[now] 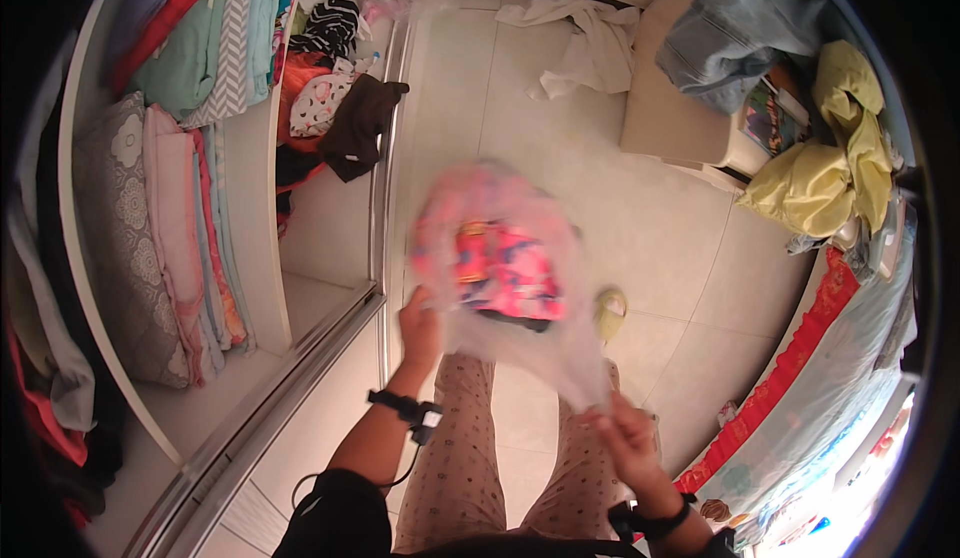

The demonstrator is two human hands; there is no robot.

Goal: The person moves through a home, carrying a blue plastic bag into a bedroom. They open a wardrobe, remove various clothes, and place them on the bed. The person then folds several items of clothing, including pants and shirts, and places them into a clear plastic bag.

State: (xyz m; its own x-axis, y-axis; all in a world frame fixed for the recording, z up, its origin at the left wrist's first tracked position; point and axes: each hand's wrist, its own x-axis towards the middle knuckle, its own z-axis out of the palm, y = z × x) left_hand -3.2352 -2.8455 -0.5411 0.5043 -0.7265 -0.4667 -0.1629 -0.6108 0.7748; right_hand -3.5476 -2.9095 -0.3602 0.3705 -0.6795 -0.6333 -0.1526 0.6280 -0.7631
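A thin translucent plastic bag (pixel 525 355) hangs before me, blurred by motion. Inside it shows a bundle of pink, red and dark patterned fabric (pixel 517 273). My left hand (pixel 420 329) grips the bag's edge on the left, its fingers partly behind the plastic. At the lower right, my right hand (pixel 628 434) pinches a gathered corner of the same bag. Both wrists wear black straps, and the left one carries a small device (pixel 425 421).
To the left, an open wardrobe holds folded textiles (pixel 180 220) and tumbled clothes (pixel 330 100) above a metal sliding track (pixel 277 378). White cloth (pixel 585 40) lies on the tiles. Right are a beige cabinet (pixel 667 100) piled with clothes, a bed (pixel 810 408) and a green slipper (pixel 611 314).
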